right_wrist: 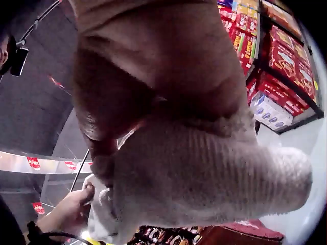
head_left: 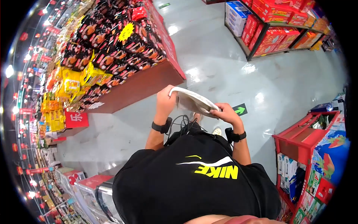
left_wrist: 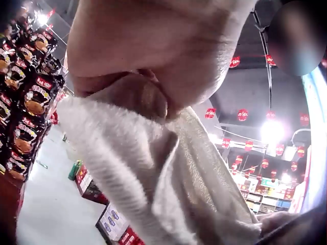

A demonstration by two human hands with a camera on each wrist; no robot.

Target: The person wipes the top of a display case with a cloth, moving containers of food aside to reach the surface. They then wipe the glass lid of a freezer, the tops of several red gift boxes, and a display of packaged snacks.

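A white ribbed, fluffy cloth (head_left: 195, 98) hangs between the two hands in front of the person's body, its upper edge curving between them. My left hand (head_left: 166, 101) grips one end, with the thumb pressed on the fabric (left_wrist: 127, 153) in the left wrist view. At the other end, my right hand (head_left: 226, 113) pinches the edge between thumb and fingers. Close up in the right wrist view, the cloth (right_wrist: 204, 178) shows its raised ribs and a rounded fold. The fingers behind the fabric are partly hidden.
Black and yellow food packs (head_left: 123, 41) are piled on a red-sided stand (head_left: 145, 84) at the left. A shelf of red boxes (head_left: 276, 39) stands at the far right, and a red rack (head_left: 302, 136) nearer. Grey floor (head_left: 216, 67) runs between them.
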